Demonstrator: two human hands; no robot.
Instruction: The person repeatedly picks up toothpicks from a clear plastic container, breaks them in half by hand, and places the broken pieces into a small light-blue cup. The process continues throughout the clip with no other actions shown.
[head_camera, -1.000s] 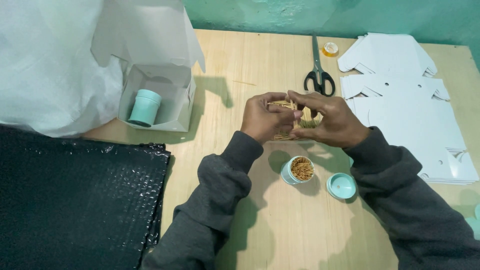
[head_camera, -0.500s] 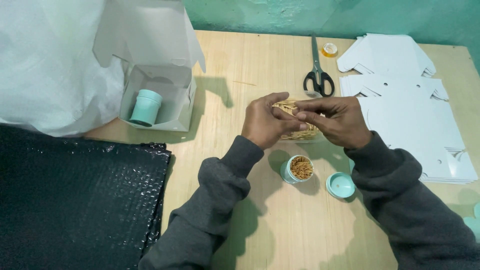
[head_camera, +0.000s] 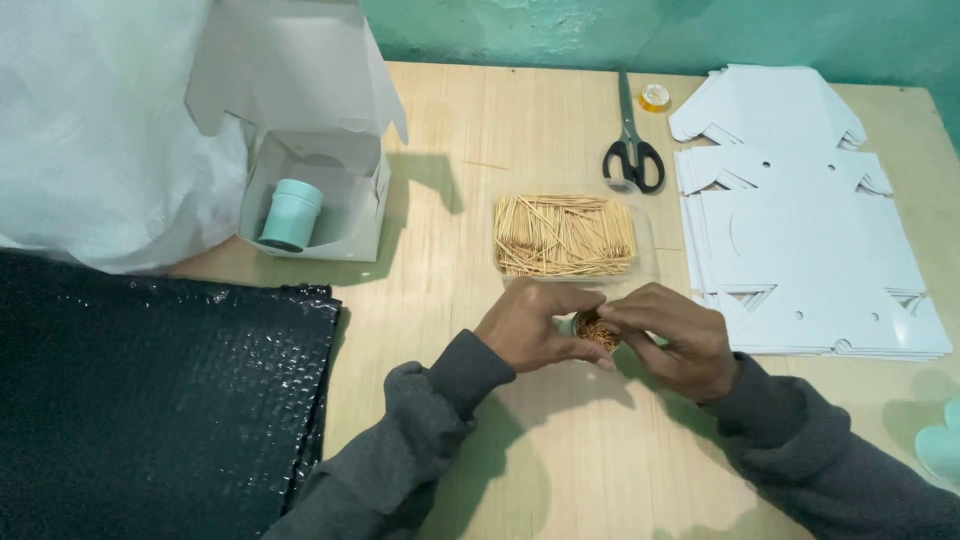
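My left hand (head_camera: 528, 328) and my right hand (head_camera: 672, 335) are closed together around a small round container packed with thin wooden toothpicks (head_camera: 597, 329), fingers curled in from both sides so only the brown stick ends show between them. I cannot tell whether a lid is on it, since my fingers cover the rim.

Just beyond my hands lies a shallow clear plastic tray heaped with loose wooden toothpicks (head_camera: 566, 236), still well filled. Farther out past my right hand are black-handled scissors (head_camera: 632, 150) and a small roll of yellowish tape (head_camera: 655, 97). To the right of my right hand sits a stack of flat white die-cut cardboard blanks (head_camera: 800, 250), none folded yet.

Well away to the left of my left hand, an open white cardboard box (head_camera: 330, 205) already holds one pale teal cylindrical jar (head_camera: 291, 214). So I judge one jar is boxed, this one is being filled, and many boxes remain unfolded.
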